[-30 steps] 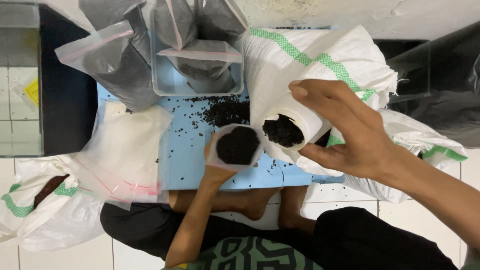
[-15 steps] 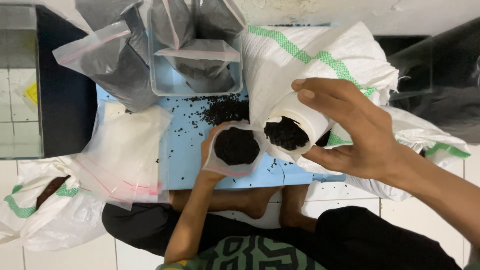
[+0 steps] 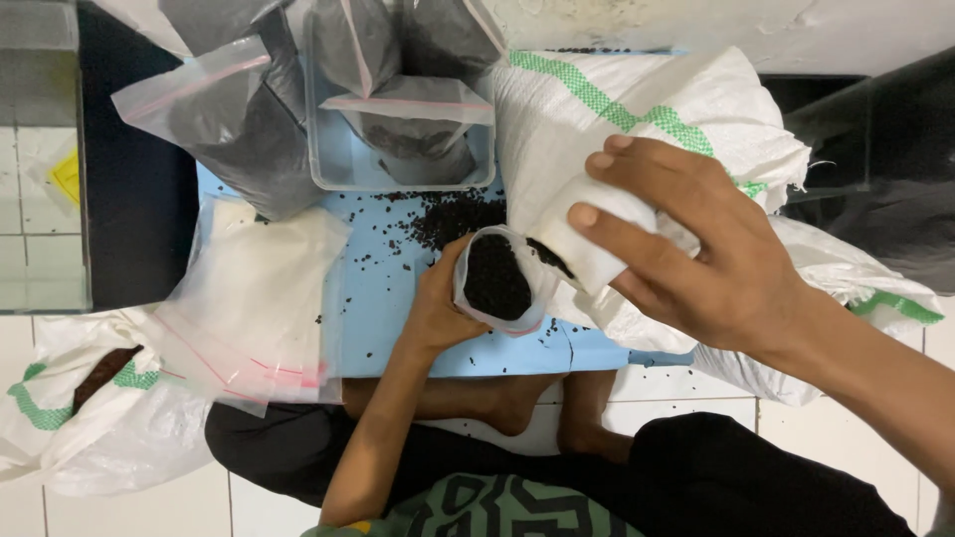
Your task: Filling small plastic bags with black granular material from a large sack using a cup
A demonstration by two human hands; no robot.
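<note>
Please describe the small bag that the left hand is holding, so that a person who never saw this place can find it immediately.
Find the light blue mat on the floor. Near its middle, the left hand holds a small clear plastic bag open and nearly full of dark granules, beside the tilted white cup. The other filled bags stand farther back, and the flat bags are empty.

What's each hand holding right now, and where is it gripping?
Left hand grips the small clear bag of dark granules by its side. Right hand wraps the white cup around its body.

Two hands (image 3: pixel 438 308), one white cup (image 3: pixel 597 234), two woven sacks (image 3: pixel 637 99), one tub (image 3: pixel 328 169).
</note>
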